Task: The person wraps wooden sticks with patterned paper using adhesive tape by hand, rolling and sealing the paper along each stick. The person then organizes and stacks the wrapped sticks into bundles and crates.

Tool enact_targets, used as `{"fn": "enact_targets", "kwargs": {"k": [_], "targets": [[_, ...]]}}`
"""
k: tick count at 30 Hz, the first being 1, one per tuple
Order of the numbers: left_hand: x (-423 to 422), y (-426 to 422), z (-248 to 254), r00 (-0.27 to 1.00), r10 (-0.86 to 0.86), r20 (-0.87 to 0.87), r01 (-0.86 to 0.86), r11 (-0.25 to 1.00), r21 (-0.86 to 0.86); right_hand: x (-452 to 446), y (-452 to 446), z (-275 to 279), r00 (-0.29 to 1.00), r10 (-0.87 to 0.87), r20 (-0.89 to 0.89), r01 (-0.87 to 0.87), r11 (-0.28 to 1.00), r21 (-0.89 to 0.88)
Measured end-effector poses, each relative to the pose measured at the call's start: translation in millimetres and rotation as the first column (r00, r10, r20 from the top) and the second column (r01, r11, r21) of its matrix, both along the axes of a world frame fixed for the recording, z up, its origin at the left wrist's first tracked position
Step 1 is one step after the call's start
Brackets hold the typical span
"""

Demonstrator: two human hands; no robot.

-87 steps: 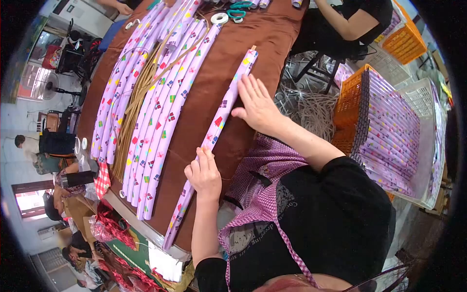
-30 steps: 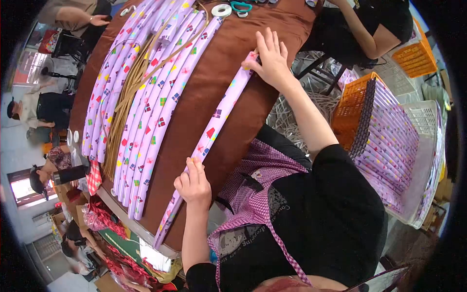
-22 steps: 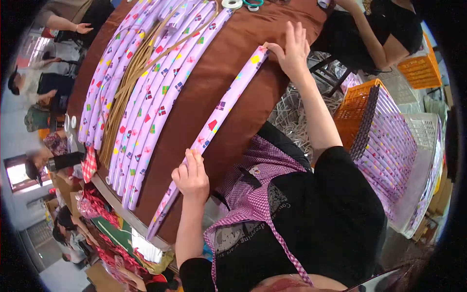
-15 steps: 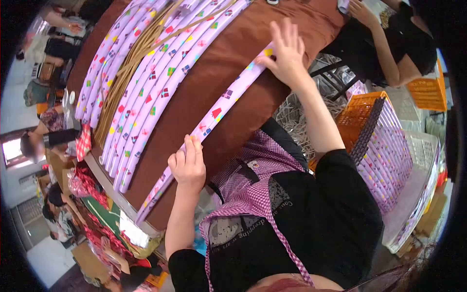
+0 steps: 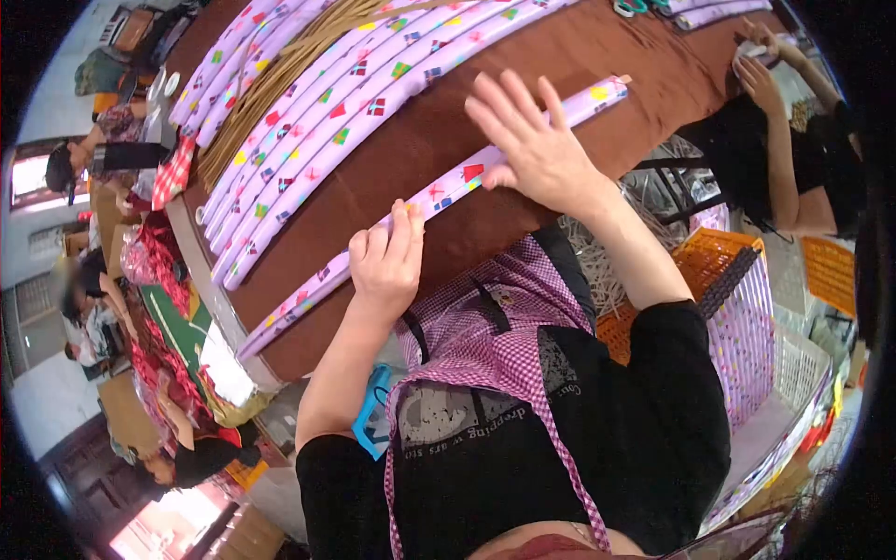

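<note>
A long, slim roll of lilac wrapping paper (image 5: 443,187), printed with colourful presents, lies at a slant across the brown cloth-covered table (image 5: 644,121). My left hand (image 5: 387,257) is closed around the roll left of its middle, fingers pressed on top. Over its right half, my right hand (image 5: 537,145) is spread flat, fingers stretched and thumb near the paper; whether the palm presses on it I cannot tell. Beyond my hands, several matching rolls (image 5: 327,140) lie side by side, with thin brown strips (image 5: 252,117) across them.
At the right, an orange crate (image 5: 719,252) stands near a white crate (image 5: 798,364), with more lilac rolls between. Another person's hands (image 5: 761,75) work at the table's far right end. Green-handled scissors (image 5: 630,7) lie at the top. Several people sit at the left.
My right hand has moved back from the roll's far end toward its middle, uncovering that end. My left hand keeps its hold. The view has turned, showing more of the table's right side.
</note>
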State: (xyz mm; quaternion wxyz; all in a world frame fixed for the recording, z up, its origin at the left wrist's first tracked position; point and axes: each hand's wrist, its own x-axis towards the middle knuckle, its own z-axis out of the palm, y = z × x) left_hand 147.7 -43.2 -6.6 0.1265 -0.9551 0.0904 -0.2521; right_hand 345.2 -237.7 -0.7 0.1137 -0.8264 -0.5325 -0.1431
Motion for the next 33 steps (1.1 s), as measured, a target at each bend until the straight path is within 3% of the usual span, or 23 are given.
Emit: {"fn": "enact_targets", "kwargs": {"k": [1, 4, 8, 9, 10, 12, 19, 22, 24, 26, 28, 30, 33], "targets": [[-1.7, 1.3, 0.8, 1.0, -0.009, -0.03, 0.009, 1.0, -0.003, -4.1, -0.5, -2.8, 1.0, 0.021, 0.009, -0.02, 0.996, -0.087], [-2.8, 0.6, 1.5, 1.0, 0.0, -0.024, -0.001, 1.0, -0.031, 7.5, -17.3, -4.7, 0.997, -0.01, 0.082, 0.02, 0.993, -0.118], [-0.2, 0.3, -0.2, 1.0, -0.01, 0.016, 0.01, 0.999, -0.03, 10.1, -25.3, 5.9, 0.997, -0.05, 0.053, 0.055, 0.994, -0.092], [0.5, -0.3, -0.2, 1.0, 0.001, 0.017, 0.0, 0.999, -0.033, 1.2, -15.6, 13.5, 1.0, 0.01, -0.012, -0.011, 0.998, -0.057], [-0.4, -1.5, -0.3, 1.0, 0.004, 0.02, -0.004, 0.999, -0.035, -16.3, 6.6, 20.0, 0.976, 0.192, -0.101, -0.197, 0.98, -0.033], [0.6, 0.2, -0.3, 1.0, 0.008, 0.02, -0.007, 1.0, -0.03, -25.2, 27.0, 9.4, 0.943, 0.317, -0.102, -0.319, 0.948, 0.002], [1.2, 2.0, -0.1, 0.999, -0.006, 0.035, 0.01, 0.994, -0.111, -17.0, 17.1, 2.2, 0.916, 0.392, 0.088, -0.391, 0.92, -0.028], [0.8, 2.4, -1.9, 0.999, 0.006, 0.046, 0.0, 0.992, -0.126, -5.9, -7.5, 12.2, 0.918, 0.393, 0.053, -0.387, 0.918, -0.088], [1.0, 1.2, -1.9, 0.998, 0.02, 0.055, -0.012, 0.99, -0.138, -1.5, -16.6, 16.9, 0.943, 0.332, 0.015, -0.332, 0.943, 0.034], [1.1, -0.2, 3.0, 0.998, -0.008, 0.061, 0.016, 0.991, -0.135, 1.1, -13.0, 29.1, 0.926, 0.377, 0.006, -0.377, 0.926, 0.029], [0.8, -2.1, 4.7, 0.998, 0.004, 0.06, 0.005, 0.989, -0.145, -4.6, 3.9, 40.2, 0.909, 0.392, -0.145, -0.403, 0.913, -0.058], [-3.9, -1.6, 5.3, 0.999, -0.006, 0.034, 0.01, 0.993, -0.117, -7.1, 18.2, 39.3, 0.899, 0.41, -0.156, -0.433, 0.884, -0.173], [-3.6, -7.7, 6.0, 0.992, 0.042, 0.121, -0.024, 0.989, -0.143, -6.1, 22.0, 31.6, 0.86, 0.492, -0.138, -0.507, 0.854, -0.117]]}}
